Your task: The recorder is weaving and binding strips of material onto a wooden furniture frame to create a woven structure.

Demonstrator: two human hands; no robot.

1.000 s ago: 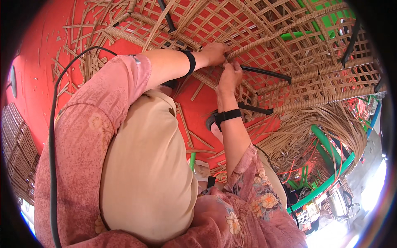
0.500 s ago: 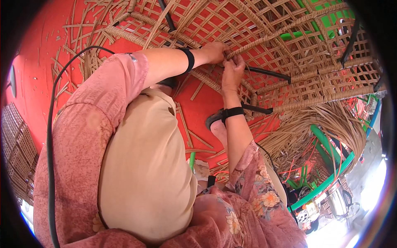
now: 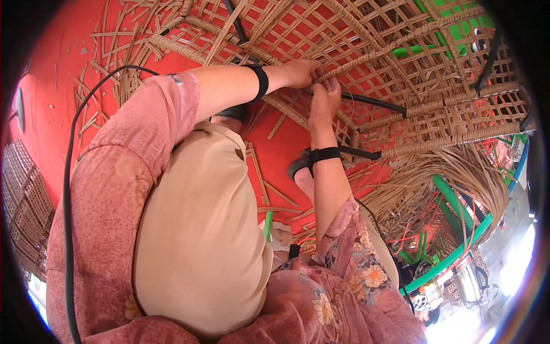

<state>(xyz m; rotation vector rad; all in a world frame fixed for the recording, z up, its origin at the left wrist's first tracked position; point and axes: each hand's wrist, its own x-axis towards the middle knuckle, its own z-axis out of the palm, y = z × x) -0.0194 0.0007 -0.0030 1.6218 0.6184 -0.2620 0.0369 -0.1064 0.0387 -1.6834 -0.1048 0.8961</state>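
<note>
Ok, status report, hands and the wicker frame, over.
Left hand and right hand both pinching a cane strip on the woven frame. Loose strips heaped nearby, none blocking the hands.

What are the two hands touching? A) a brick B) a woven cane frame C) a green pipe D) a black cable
B: both the left hand and the right hand grip strips of the woven cane frame, at its wrapped edge; the green pipe and black cable lie away from them.
</note>
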